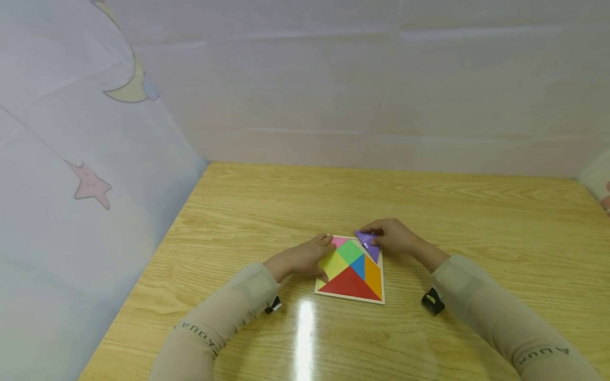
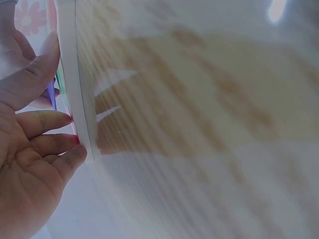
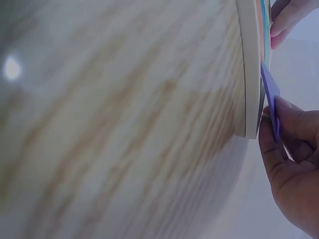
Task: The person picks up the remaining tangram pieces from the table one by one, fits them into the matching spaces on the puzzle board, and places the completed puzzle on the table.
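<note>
A square wooden tangram board (image 1: 350,299) lies on the table, filled with flat coloured pieces. My right hand (image 1: 395,235) pinches a purple triangle (image 1: 369,245) between thumb and fingers at the board's far right corner. In the right wrist view that purple triangle (image 3: 269,89) stands tilted, its lower tip by the board's edge. On the board's left side rests my left hand (image 1: 305,256), its fingers spread over the yellow triangle (image 1: 334,264) and the pink piece (image 1: 339,241). Seen from the left wrist, the fingertips (image 2: 75,144) touch the board's top near its rim.
Inside the board also sit a red triangle (image 1: 350,283), a green square (image 1: 350,251), a blue triangle (image 1: 358,266) and an orange parallelogram (image 1: 373,275). The wooden table (image 1: 267,201) meets a pale cloth backdrop (image 1: 333,106) at the back and left.
</note>
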`<state>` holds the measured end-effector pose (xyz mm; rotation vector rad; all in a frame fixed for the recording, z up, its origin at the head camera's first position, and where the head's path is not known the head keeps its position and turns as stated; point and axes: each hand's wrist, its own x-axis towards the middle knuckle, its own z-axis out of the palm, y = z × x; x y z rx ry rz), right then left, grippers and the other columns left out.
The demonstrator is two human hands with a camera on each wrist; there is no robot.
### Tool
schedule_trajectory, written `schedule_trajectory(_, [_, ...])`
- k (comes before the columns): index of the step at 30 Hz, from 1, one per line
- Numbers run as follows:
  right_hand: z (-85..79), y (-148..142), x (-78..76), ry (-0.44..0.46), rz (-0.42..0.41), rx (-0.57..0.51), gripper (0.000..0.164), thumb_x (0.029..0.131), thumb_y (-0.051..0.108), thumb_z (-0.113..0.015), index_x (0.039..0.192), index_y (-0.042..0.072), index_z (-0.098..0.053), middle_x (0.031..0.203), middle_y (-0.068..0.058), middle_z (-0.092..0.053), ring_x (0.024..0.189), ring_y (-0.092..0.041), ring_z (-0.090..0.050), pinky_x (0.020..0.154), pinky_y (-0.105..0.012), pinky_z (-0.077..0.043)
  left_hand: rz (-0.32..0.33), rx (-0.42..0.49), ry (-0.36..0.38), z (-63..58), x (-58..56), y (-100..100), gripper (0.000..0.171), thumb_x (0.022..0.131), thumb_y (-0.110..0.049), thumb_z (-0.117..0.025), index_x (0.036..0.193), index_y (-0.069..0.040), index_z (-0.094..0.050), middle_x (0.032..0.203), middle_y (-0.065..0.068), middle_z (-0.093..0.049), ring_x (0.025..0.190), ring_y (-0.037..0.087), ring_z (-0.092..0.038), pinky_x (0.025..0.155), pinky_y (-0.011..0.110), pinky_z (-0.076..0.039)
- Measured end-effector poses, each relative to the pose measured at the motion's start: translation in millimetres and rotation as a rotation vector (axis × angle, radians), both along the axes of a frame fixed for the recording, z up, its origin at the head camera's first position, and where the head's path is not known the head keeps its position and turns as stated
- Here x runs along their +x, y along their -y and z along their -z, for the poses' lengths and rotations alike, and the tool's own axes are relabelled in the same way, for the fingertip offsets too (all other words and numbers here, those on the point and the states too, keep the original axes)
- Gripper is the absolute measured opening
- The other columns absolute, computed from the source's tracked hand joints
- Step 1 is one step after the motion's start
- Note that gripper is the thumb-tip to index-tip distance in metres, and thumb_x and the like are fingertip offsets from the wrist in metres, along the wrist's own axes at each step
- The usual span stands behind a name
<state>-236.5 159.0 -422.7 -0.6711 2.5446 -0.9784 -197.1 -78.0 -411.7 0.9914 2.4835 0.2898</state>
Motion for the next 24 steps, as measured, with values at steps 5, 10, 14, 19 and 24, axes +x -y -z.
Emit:
schedule_trajectory(5, [1.3,0.6,1.3,-0.027,-0.041,0.003,0.028,0.080,0.001,-0.058,0.108,0.000,-0.060,0.105,-0.014,-0.058,0.092,-0.025,-0.052,0.077,-0.039,-0.045,-0.003,-0.001,0.004,0.8,-0.2,-0.3,0.077,0.072,-0.031,-0.067,0.132,0.002,-0.031,0.140,0.018,-0.015,0.129,0.027,-0.009,0.103,0.030,-0.013])
schedule_trajectory(10, [0.7,2.1,2.7,-0.051,-0.068,0.016,0.028,0.079,0.000,-0.058,0.107,0.000,-0.060,0.102,-0.012,-0.059,0.089,-0.022,-0.053,0.077,-0.037,-0.045,-0.006,-0.003,-0.004,0.1,-0.8,0.3,0.077,0.072,-0.030,-0.068,0.132,0.002,-0.031,0.140,0.018,-0.016,0.128,0.027,-0.010,0.103,0.029,-0.013])
schedule_trajectory(14, [-0.3,2.6,3.6,-0.078,-0.087,0.028,0.026,0.078,-0.002,-0.058,0.104,-0.001,-0.061,0.099,-0.012,-0.059,0.087,-0.022,-0.053,0.076,-0.038,-0.045,-0.008,0.000,-0.002,0.6,-1.3,0.8,0.076,0.072,-0.030,-0.068,0.132,0.001,-0.031,0.140,0.017,-0.016,0.128,0.027,-0.010,0.103,0.029,-0.013])
schedule_trajectory(19, [-0.4,5.0,5.2,-0.116,-0.126,0.034,0.025,0.077,-0.005,-0.057,0.101,-0.002,-0.062,0.096,-0.010,-0.060,0.086,-0.022,-0.054,0.074,-0.036,-0.046,-0.013,-0.002,0.001,2.6,-1.1,1.0,0.077,0.073,-0.031,-0.067,0.132,0.001,-0.031,0.140,0.017,-0.016,0.129,0.026,-0.009,0.103,0.029,-0.013])
schedule_trajectory(24, [-1.4,6.9,6.9,-0.149,-0.164,0.044,0.024,0.076,-0.006,-0.058,0.099,-0.003,-0.063,0.092,-0.008,-0.060,0.083,-0.021,-0.054,0.072,-0.034,-0.046,-0.014,0.000,0.004,3.0,-0.7,0.9,0.077,0.073,-0.031,-0.067,0.132,0.001,-0.031,0.140,0.017,-0.015,0.129,0.026,-0.008,0.103,0.029,-0.012])
